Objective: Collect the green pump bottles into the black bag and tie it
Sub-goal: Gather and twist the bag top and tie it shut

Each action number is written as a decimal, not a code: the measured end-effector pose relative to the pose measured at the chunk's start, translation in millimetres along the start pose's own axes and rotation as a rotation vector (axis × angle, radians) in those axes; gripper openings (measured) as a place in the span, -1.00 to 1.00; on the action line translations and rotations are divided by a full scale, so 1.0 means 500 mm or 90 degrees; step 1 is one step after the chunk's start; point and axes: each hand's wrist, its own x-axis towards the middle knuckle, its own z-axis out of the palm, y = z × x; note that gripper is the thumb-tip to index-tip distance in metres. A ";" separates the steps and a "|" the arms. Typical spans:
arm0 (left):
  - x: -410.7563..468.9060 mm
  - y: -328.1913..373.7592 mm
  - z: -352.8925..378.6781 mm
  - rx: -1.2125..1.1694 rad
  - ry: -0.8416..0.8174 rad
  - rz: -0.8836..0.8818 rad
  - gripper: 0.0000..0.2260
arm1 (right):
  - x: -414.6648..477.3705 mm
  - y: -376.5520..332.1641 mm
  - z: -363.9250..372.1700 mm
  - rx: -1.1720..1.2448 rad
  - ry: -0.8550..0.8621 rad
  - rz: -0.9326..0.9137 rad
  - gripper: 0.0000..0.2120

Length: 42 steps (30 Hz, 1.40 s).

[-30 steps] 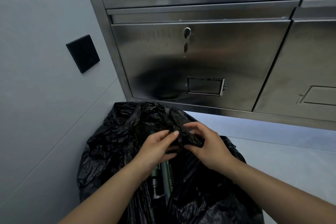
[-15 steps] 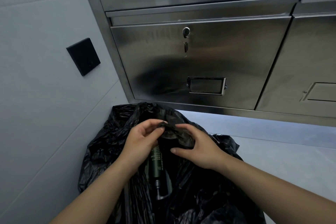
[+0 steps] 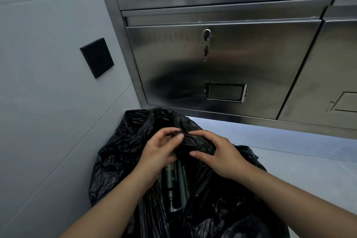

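A crumpled black bag (image 3: 119, 162) sits on the grey floor against the wall. Its mouth gapes between my wrists and shows two dark green pump bottles (image 3: 174, 179) lying side by side with their silver pump heads toward me. My left hand (image 3: 158, 150) pinches a bunched strip of the bag's rim at its fingertips. My right hand (image 3: 218, 152) grips the same gathered plastic from the right, thumb underneath. Both hands meet just above the bottles.
A stainless steel cabinet (image 3: 251, 63) with a key in its lock (image 3: 206, 34) and a label holder (image 3: 225, 92) stands right behind the bag. A grey wall with a black square plate (image 3: 96, 57) lies to the left. Grey floor (image 3: 289, 150) stretches to the right.
Both hands have kept working the gathered rim, shifting up and slightly left from a second ago. More of the bottles shows in the bag's opening now.
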 end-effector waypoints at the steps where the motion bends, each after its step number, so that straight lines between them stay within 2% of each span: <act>1: 0.000 -0.004 0.003 0.031 0.009 0.028 -0.87 | -0.001 0.002 -0.001 -0.003 -0.002 0.002 -0.53; 4: 0.000 -0.013 0.011 0.079 0.047 0.086 -0.83 | -0.002 -0.002 -0.003 -0.015 0.003 -0.002 -0.44; 7: -0.001 -0.015 0.016 0.101 0.048 0.110 -0.82 | 0.001 -0.014 0.002 0.024 -0.002 -0.010 -0.44; 10: -0.004 -0.015 0.016 0.078 0.042 0.114 -0.80 | 0.002 -0.018 0.019 0.039 -0.041 -0.005 -0.42; 15: -0.007 -0.009 -0.015 0.149 0.092 0.153 -0.77 | -0.005 -0.007 0.055 0.038 -0.106 0.018 -0.33; 19: -0.007 -0.021 -0.050 0.109 0.138 0.087 -0.80 | 0.008 -0.017 0.052 0.023 -0.080 -0.006 -0.50; 23: -0.012 -0.046 -0.049 0.014 0.115 -0.028 -0.88 | 0.010 -0.024 0.053 0.023 -0.061 -0.009 -0.60; 25: -0.012 -0.049 -0.046 0.009 0.119 -0.033 -0.89 | 0.006 -0.021 0.059 0.033 -0.054 -0.002 -0.58; 29: -0.007 -0.039 -0.049 0.002 0.134 0.007 -0.85 | 0.001 -0.022 0.074 0.036 -0.092 0.014 -0.37; 32: -0.003 -0.033 -0.056 0.008 0.150 0.033 -0.83 | 0.007 -0.024 0.077 0.072 -0.125 0.018 -0.31; 38: -0.004 -0.041 -0.074 -0.049 0.149 -0.049 -0.88 | 0.019 -0.029 0.067 0.170 -0.120 0.015 -0.47; 42: -0.009 -0.050 -0.073 -0.066 0.103 -0.101 -0.88 | 0.015 -0.023 0.056 0.086 -0.082 0.017 -0.53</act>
